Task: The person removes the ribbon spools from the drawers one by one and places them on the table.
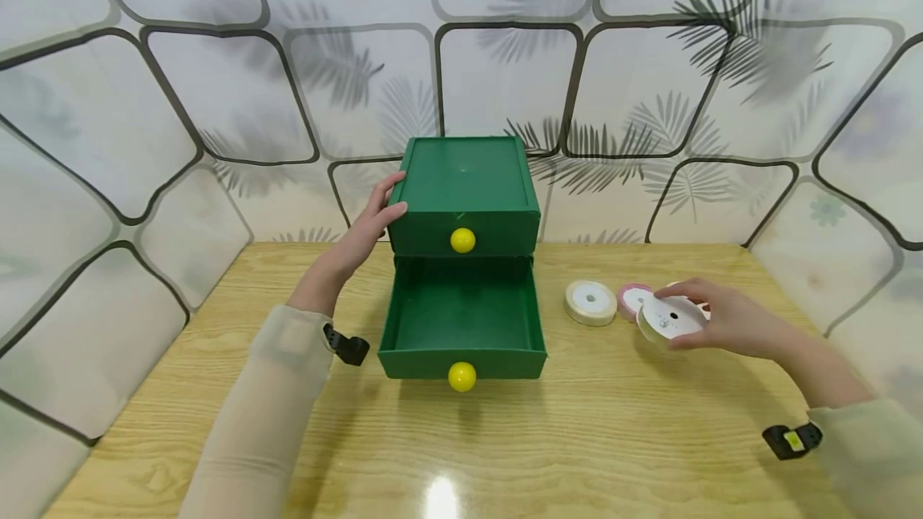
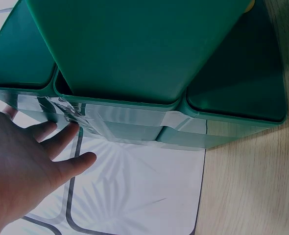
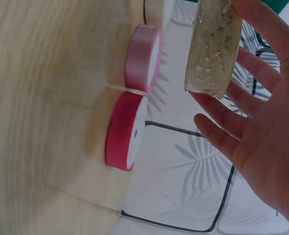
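**Pale sleeves (image 1: 252,423) lead to a braced cabinet and a pinched spool**

The right hand (image 1: 735,323) grasps a ribbon spool (image 1: 656,323) above the table (image 1: 469,455), right of the cabinet (image 1: 461,183). Thumb and fingers pinch it across the rim, a hold that leaves the white face showing and seems to suit so flat a thing. Gold stars show on its ribbon in the right wrist view.

The left hand (image 1: 360,235) grasps nothing: its fingers, spread and fairly straight, rest on the cabinet's upper left side, near a band of clear tape (image 2: 130,115). That touch probably steadies the cabinet.

Beyond the held spool, a pink spool (image 1: 634,299) sits between a cream spool (image 1: 590,303) and a red spool (image 3: 125,129). They lie flat, presumably so they cannot roll.

The lower drawer (image 1: 418,364) stands open below a closed upper drawer (image 1: 425,232); yellow knobs (image 1: 462,376) give each a pull.
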{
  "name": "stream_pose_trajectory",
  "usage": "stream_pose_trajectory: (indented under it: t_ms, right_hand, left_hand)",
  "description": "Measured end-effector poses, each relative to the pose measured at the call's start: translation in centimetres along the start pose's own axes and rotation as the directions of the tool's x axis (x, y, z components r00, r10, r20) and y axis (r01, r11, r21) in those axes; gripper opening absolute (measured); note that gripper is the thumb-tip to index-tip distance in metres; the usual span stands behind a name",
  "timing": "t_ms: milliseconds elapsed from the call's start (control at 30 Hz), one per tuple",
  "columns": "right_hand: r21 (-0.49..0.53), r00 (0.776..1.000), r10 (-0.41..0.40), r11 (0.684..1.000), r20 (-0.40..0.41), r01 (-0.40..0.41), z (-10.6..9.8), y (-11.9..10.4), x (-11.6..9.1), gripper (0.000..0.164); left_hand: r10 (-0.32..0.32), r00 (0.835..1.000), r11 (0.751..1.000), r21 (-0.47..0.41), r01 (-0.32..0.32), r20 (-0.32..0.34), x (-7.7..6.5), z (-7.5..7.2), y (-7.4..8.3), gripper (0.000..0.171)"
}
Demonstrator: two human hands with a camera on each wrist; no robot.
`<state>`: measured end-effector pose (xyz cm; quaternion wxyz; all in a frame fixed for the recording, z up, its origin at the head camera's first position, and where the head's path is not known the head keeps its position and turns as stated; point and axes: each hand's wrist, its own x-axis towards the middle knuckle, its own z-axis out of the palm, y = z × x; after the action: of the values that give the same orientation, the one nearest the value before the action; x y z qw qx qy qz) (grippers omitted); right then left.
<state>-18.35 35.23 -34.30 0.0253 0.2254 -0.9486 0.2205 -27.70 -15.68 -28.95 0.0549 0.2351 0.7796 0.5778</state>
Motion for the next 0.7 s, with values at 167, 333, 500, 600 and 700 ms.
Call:
stream_pose_trajectory:
  t_ms: [167,333,500,600,700]
  right_hand:
    - [0.032,0.999,-0.029,0.999,0.015,0.029,1.5,-0.5,0.4,0.067]
    - [0.071,0.998,-0.04,0.997,0.045,0.037,2.8,-1.1,0.8,0.065]
    - [0.074,0.995,-0.061,0.996,0.073,0.055,4.1,-1.4,1.4,0.067]
    - [0.078,0.993,-0.071,0.995,0.095,0.064,4.7,-1.6,1.7,0.068]
    - [0.095,0.99,-0.074,0.994,0.122,0.062,5.2,-1.7,2.0,0.069]
  left_hand:
    - [-0.002,1.0,1.0,0.004,0.002,-0.003,0.0,0.0,0.1,0.065]
    - [-0.003,1.0,1.0,0.009,0.003,-0.008,0.1,0.0,0.0,0.065]
    - [-0.006,1.0,1.0,0.013,0.006,-0.008,0.1,0.0,-0.1,0.064]
    - [-0.007,1.0,1.0,0.014,0.007,-0.009,0.1,0.0,-0.1,0.064]
    - [-0.005,1.0,1.0,0.015,0.005,-0.007,0.0,0.0,-0.1,0.064]
